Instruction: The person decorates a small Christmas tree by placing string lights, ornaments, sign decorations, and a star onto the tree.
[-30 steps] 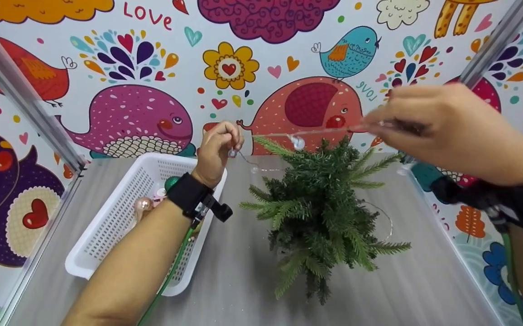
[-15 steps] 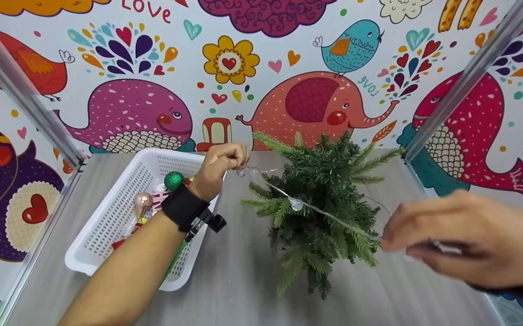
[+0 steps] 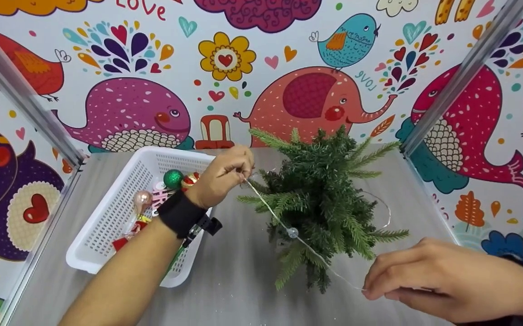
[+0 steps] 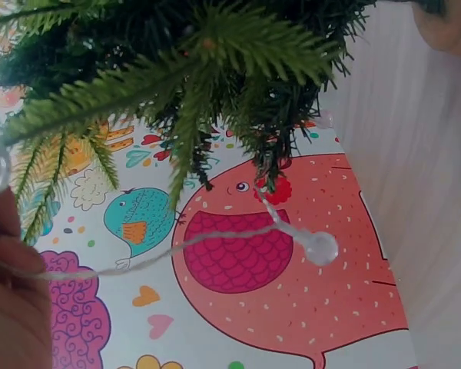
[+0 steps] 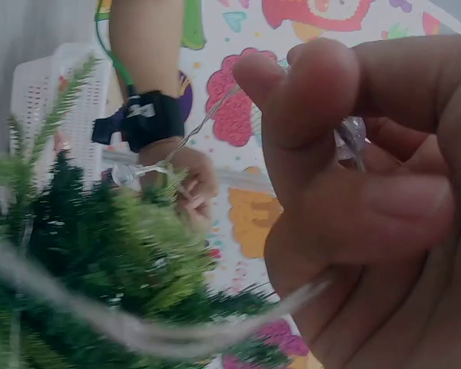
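Observation:
A clear string light [image 3: 292,232] with teardrop bulbs stretches slantwise across the front of a small green artificial Christmas tree [image 3: 324,194]. At the tree's left side my left hand [image 3: 225,174] pinches the wire between thumb and fingers. My right hand [image 3: 451,280], low at the right front, holds the wire's other stretch in curled fingers. The right wrist view shows a bulb [image 5: 350,137] inside the right hand's fingers. In the left wrist view, a bulb [image 4: 320,248] hangs from the wire below the branches. Another loop of wire shows at the tree's right side.
Left of the tree stands a white perforated basket [image 3: 103,226]. Inside lie a green glitter ball [image 3: 173,179], a pink bauble [image 3: 143,199] and other ornaments. Patterned panels with metal corner posts [image 3: 463,86] enclose the back and sides of the grey table [image 3: 243,271].
My right hand has come down from above the tree's right side to the front right, drawing the wire across the tree. The left hand has lowered slightly, still pinching the wire.

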Demonstrator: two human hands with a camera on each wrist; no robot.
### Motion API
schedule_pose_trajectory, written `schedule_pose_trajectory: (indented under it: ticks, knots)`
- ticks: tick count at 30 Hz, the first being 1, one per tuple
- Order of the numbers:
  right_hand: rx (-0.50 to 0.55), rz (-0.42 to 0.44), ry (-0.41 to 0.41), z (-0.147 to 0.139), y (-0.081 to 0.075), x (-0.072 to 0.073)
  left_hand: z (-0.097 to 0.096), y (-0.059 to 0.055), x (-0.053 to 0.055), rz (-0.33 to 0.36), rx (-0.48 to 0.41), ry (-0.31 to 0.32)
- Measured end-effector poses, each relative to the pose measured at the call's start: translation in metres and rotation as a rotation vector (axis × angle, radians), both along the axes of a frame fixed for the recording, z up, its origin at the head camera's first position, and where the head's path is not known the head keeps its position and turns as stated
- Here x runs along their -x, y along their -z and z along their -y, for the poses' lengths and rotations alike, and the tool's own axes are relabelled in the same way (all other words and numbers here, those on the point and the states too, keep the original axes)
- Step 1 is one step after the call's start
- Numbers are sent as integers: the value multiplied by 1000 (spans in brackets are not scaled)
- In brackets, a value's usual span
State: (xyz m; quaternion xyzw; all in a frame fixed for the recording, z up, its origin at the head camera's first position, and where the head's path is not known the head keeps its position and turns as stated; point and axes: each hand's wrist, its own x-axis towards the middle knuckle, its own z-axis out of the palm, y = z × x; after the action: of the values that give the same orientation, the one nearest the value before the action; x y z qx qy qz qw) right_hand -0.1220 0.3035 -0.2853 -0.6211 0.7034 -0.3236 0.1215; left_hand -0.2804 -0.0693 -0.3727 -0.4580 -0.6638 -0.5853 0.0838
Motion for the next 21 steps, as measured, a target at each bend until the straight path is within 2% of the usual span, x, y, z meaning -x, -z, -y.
schedule_pose_trajectory:
  ticks: [4,8,10,15,19,21]
  knots:
    - [-8,1,68,-8,4,0,0,-3,-4,-4,123,-1]
    - [-100,-28,231,-22,3,0,2,-3,-7,0,207,-9]
    - [-169,-101,348,-28,1,0,3,-3,-8,11,225,-9]
    - [-300,-349,600,-34,-3,1,5,-3,-8,24,249,-13]
    - [-326,-505,753,-29,-3,2,5,-2,-9,28,259,-25]
    - [-328,-584,802,-27,-3,4,5,-1,-10,34,261,-31]
